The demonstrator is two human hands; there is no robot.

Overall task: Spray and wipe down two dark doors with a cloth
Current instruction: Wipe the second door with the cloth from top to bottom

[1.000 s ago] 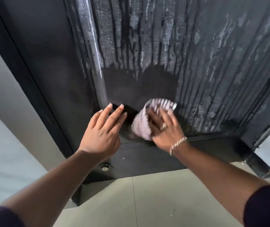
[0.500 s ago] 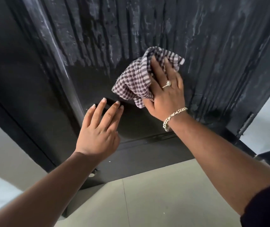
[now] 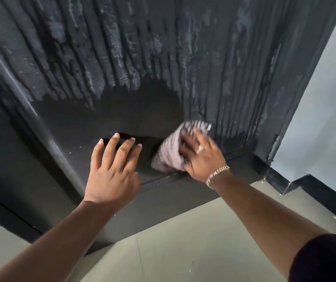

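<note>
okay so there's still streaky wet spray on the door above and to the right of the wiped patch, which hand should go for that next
Right. The right hand already presses the checked cloth against the door, just under the streaks. The left hand lies flat on the wiped patch and holds nothing.

cloth (image 3: 170, 154) motion-blurred, door (image 3: 163, 58) top cut off

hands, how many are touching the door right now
2. The left hand rests flat with straight fingers on the door; the right hand, beside it, presses the checked cloth against it.
</note>
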